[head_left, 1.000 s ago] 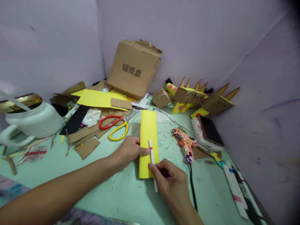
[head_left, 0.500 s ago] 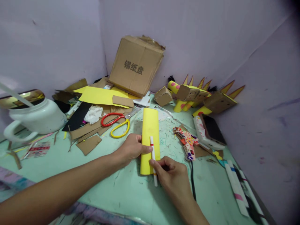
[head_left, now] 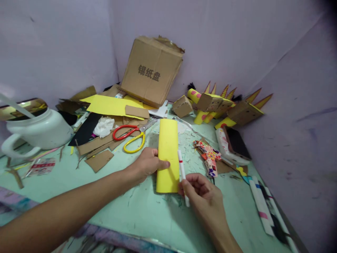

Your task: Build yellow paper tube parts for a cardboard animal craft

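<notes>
A flattened yellow paper piece [head_left: 168, 140] stands out at the middle of the green table. My left hand [head_left: 150, 163] grips its left edge, with the thumb lying on the front. To the right of the paper, my right hand [head_left: 201, 193] pinches a white marker [head_left: 181, 167] with a red band, held nearly upright beside the paper's edge. Red-and-yellow-handled scissors [head_left: 140, 135] lie open to the left of the paper.
Cardboard scraps [head_left: 99, 161] and yellow sheets [head_left: 107, 106] lie left, near a white mug [head_left: 42, 130]. A cardboard box [head_left: 152, 72] leans at the back. Spiked yellow figures [head_left: 218, 103], a floral-wrapped tool [head_left: 210, 156] and more markers [head_left: 260, 205] are on the right.
My right hand has moved right with the marker, which was over the yellow paper and is now beside it. My left hand still holds the paper. The view has shifted slightly.
</notes>
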The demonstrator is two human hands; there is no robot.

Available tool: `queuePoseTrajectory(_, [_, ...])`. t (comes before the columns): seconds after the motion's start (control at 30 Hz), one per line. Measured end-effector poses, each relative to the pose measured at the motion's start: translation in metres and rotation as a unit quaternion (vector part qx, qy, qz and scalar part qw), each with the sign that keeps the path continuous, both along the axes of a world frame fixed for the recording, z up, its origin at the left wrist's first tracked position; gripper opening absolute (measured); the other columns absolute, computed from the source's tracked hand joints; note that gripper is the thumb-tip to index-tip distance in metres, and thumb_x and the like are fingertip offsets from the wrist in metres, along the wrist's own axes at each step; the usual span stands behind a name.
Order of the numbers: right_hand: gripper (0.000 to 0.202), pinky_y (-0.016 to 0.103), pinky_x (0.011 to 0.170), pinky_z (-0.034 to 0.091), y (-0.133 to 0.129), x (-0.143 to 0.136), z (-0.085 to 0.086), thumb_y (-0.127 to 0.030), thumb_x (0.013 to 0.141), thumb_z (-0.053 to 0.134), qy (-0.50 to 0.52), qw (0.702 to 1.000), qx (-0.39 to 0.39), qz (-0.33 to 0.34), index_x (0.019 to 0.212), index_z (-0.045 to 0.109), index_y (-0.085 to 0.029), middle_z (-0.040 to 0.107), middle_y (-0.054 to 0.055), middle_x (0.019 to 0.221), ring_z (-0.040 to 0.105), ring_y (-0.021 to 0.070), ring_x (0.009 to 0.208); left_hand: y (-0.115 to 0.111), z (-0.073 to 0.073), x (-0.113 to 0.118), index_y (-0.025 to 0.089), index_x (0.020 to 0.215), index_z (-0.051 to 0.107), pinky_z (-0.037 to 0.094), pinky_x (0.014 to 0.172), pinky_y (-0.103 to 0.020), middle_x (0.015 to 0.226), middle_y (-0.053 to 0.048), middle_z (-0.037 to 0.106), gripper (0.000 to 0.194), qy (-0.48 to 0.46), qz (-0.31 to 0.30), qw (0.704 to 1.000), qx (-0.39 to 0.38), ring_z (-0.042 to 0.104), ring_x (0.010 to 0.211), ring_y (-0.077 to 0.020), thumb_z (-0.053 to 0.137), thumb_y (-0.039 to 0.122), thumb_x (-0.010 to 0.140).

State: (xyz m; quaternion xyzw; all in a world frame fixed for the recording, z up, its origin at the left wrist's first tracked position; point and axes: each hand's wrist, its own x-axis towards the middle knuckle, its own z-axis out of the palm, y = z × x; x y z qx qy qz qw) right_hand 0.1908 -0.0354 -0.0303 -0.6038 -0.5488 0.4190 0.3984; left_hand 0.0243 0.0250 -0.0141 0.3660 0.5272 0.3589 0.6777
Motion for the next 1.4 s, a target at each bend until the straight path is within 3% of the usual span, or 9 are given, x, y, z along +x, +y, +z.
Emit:
queuePoseTrajectory(0.13, [0.026, 0.024, 0.05, 0.045, 0.0, 0.018, 0.016, -0.037, 0.076, 0.06, 0.037, 0.997, 0.044, 0.042, 0.095, 0.062, -0.019, 0.059, -0.001, 0.059, 0.056, 0.0137, 0.052, 0.0, 0.002, -0.001, 0.01, 0.071, 0.067, 0.05, 0.06, -0.032, 0.064, -0.005, 0.07, 0.019, -0.001, -0.008, 1.0, -0.007, 0.064, 0.06, -0.02, 0.068, 0.01, 0.051])
queuePoseTrajectory(0.3, [0.025, 0.018, 0.034, 0.025, 0.015, 0.034, 0.024, -0.038, 0.065, 0.072, 0.172, 0.985, -0.017, 0.013, 0.071, 0.057, -0.018, 0.043, -0.008, 0.041, 0.035, 0.0059, 0.033, 0.002, 0.002, -0.003, 0.011, 0.067, 0.067, 0.05, 0.058, -0.03, 0.064, -0.005, 0.07, 0.018, 0.002, -0.013, 1.0, -0.01, 0.063, 0.059, -0.0187, 0.067, 0.007, 0.05])
queuePoseTrajectory(0.37, [0.026, 0.018, 0.035, 0.023, 0.021, 0.041, 0.026, -0.037, 0.06, 0.075, 0.215, 0.976, -0.029, 0.023, 0.065, 0.058, -0.018, 0.041, -0.007, 0.04, 0.034, 0.006, 0.034, 0.003, 0.002, -0.004, 0.011, 0.065, 0.067, 0.05, 0.057, -0.029, 0.064, -0.005, 0.07, 0.016, 0.003, -0.017, 1.0, -0.01, 0.063, 0.059, -0.0183, 0.067, 0.007, 0.05])
queuePoseTrajectory(0.5, [0.024, 0.019, 0.034, 0.024, 0.031, 0.05, 0.032, -0.037, 0.057, 0.076, 0.289, 0.956, -0.041, 0.04, 0.071, 0.065, -0.02, 0.04, -0.006, 0.044, 0.035, 0.0076, 0.037, 0.003, 0.001, -0.004, 0.012, 0.063, 0.066, 0.05, 0.057, -0.028, 0.065, -0.004, 0.07, 0.016, 0.008, -0.023, 1.0, -0.006, 0.063, 0.06, -0.018, 0.068, 0.006, 0.048])
queuePoseTrajectory(0.63, [0.031, 0.02, 0.033, 0.023, 0.043, 0.033, 0.032, -0.047, 0.058, 0.073, 0.257, 0.962, -0.068, 0.068, 0.064, 0.062, -0.018, 0.041, -0.005, 0.043, 0.034, 0.0065, 0.034, 0.002, 0.002, -0.005, 0.011, 0.064, 0.068, 0.049, 0.058, -0.029, 0.067, -0.005, 0.07, 0.017, 0.011, -0.039, 0.999, 0.003, 0.063, 0.061, -0.0192, 0.068, 0.008, 0.048])
queuePoseTrajectory(0.9, [0.04, 0.016, 0.032, 0.027, 0.052, -0.015, 0.01, -0.057, 0.072, 0.058, 0.138, 0.98, -0.03, 0.138, 0.067, 0.053, -0.017, 0.042, -0.008, 0.041, 0.036, 0.0053, 0.032, 0.003, 0.005, -0.004, 0.011, 0.064, 0.069, 0.046, 0.053, -0.026, 0.06, -0.003, 0.068, 0.018, 0.028, -0.055, 0.998, 0.02, 0.059, 0.054, -0.0162, 0.066, 0.009, 0.047])
queuePoseTrajectory(1.17, [0.04, 0.016, 0.026, 0.027, 0.052, -0.021, 0.011, -0.048, 0.059, 0.072, 0.13, 0.99, -0.048, 0.033, 0.078, 0.063, -0.014, 0.048, -0.007, 0.041, 0.038, 0.006, 0.029, 0.003, 0.004, -0.003, 0.012, 0.061, 0.067, 0.048, 0.053, -0.028, 0.058, -0.002, 0.067, 0.014, 0.021, -0.059, 0.998, 0.015, 0.061, 0.054, -0.0174, 0.066, 0.011, 0.048])
queuePoseTrajectory(1.4, [0.032, 0.016, 0.028, 0.034, 0.052, -0.025, 0.001, -0.041, 0.064, 0.071, 0.154, 0.988, -0.029, 0.004, 0.077, 0.061, -0.014, 0.05, -0.007, 0.041, 0.041, 0.0059, 0.03, 0.002, 0.006, -0.005, 0.011, 0.068, 0.068, 0.049, 0.057, -0.029, 0.064, -0.005, 0.069, 0.016, 0.014, -0.086, 0.996, 0.027, 0.062, 0.058, -0.0184, 0.067, 0.016, 0.053])
